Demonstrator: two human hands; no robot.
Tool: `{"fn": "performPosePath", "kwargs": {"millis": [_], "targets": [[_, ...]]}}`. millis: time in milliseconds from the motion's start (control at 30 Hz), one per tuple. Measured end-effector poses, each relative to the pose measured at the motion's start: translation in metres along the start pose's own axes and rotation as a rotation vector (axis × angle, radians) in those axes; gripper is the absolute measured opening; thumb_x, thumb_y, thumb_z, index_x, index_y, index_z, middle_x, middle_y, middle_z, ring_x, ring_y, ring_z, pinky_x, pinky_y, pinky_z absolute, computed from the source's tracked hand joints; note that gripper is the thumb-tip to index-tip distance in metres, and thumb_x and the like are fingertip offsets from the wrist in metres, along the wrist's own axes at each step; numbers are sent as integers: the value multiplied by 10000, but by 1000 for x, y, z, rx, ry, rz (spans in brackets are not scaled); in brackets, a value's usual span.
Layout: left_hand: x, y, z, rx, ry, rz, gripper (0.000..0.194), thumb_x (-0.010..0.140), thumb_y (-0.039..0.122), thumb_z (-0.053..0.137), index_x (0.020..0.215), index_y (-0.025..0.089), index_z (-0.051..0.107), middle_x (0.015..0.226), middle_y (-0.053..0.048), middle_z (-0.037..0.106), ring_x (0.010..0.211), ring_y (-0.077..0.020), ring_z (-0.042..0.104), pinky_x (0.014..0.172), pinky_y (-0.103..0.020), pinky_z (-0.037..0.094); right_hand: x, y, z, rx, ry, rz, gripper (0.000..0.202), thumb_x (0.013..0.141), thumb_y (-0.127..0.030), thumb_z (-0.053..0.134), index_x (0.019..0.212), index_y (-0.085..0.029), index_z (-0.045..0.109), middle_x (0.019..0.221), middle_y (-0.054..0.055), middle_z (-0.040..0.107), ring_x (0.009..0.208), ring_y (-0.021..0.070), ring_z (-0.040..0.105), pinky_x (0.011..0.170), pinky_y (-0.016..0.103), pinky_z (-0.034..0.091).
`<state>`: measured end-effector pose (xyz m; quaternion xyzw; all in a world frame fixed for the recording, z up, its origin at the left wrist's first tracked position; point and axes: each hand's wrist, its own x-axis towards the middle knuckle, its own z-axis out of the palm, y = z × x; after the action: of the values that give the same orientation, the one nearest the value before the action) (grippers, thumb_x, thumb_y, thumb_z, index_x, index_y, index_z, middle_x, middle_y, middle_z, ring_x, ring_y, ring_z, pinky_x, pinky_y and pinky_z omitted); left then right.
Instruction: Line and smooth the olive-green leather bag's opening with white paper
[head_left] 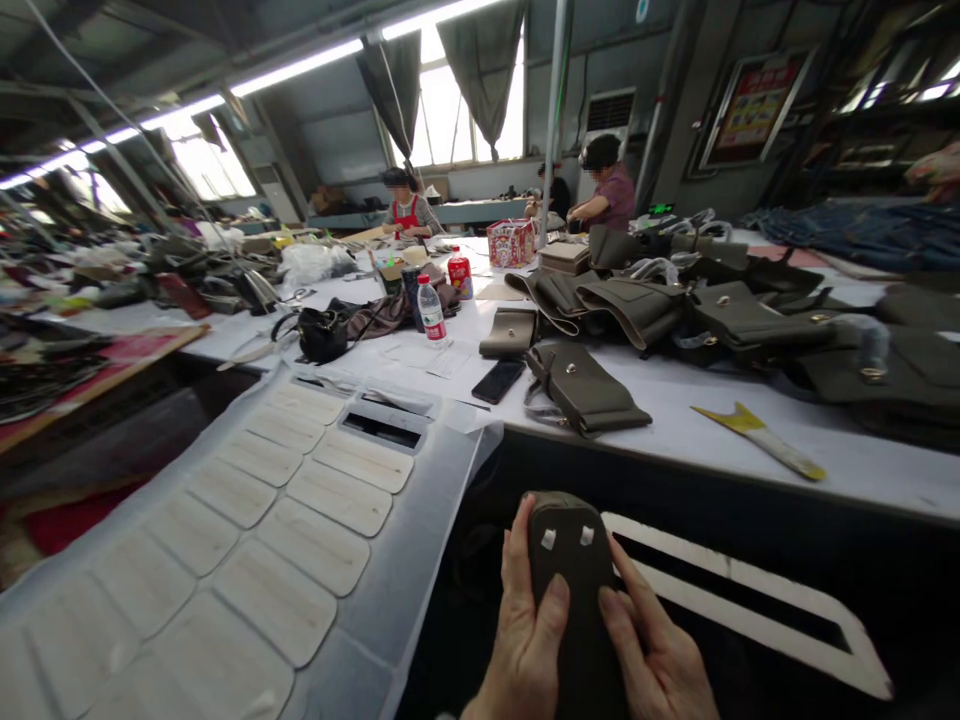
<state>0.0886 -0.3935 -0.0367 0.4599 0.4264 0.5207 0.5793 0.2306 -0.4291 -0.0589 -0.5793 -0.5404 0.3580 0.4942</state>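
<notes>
Between my two hands is a dark olive leather bag piece [574,555], long and rounded at its far end, with two small whitish tabs near that end. My left hand [525,620] grips its left side, thumb on the upper face. On the opposite side my right hand [649,635] holds it the same way, thumb pressed on the face. The near end runs out of the picture at the bottom. Behind it to the right is a pale rounded frame [750,600] with a dark slot, against a dark surface.
Pale rounded panels [311,545] lie in rows on a plastic-covered board [420,520] at left. Across the white table [667,480] are olive bags [585,390], a phone [499,381], a water bottle [430,312] and a yellow-ended tool [761,440]. Several people work farther back.
</notes>
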Motion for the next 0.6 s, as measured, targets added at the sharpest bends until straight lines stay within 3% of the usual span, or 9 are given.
{"fn": "performPosePath", "kwargs": {"millis": [67,167,300,467,600], "targets": [[5,0,-5,50,-66,11,592,927,416,570,1478,341,367,1559,-26,369,1431,-261,327,1201,-406,230,-3,-1,1,21,-12,-21,561,983,-442,481,1499,-245,382,1319,91,616,1103,232,652,915,329,555],[17,3,-8,-32,-129,-32,469,934,421,526,1379,297,455,1444,-57,496,1288,-268,498,1079,-381,396,-6,-3,5,58,-50,20,597,988,-450,473,1519,-212,338,954,61,718,734,175,682,689,252,583],[24,6,-3,-152,-93,-23,370,929,414,512,1266,261,519,1465,-47,456,1273,-250,501,1014,-319,434,-8,-5,8,106,-56,94,590,997,-467,450,1510,-193,351,652,-30,563,549,129,541,516,200,481],[24,4,-5,-138,-81,-69,394,947,481,476,1251,231,503,1236,-71,608,1069,-227,609,901,-307,477,-2,-11,5,-68,13,-21,492,984,-418,487,1430,-212,486,655,-32,514,530,121,506,481,194,451],[28,2,-12,-51,-148,-30,390,969,491,437,1248,233,525,1214,-58,621,1030,-213,614,890,-295,472,22,-25,-3,-316,124,-296,451,986,-311,480,1428,-222,480,965,68,609,809,178,607,683,270,551]]}}
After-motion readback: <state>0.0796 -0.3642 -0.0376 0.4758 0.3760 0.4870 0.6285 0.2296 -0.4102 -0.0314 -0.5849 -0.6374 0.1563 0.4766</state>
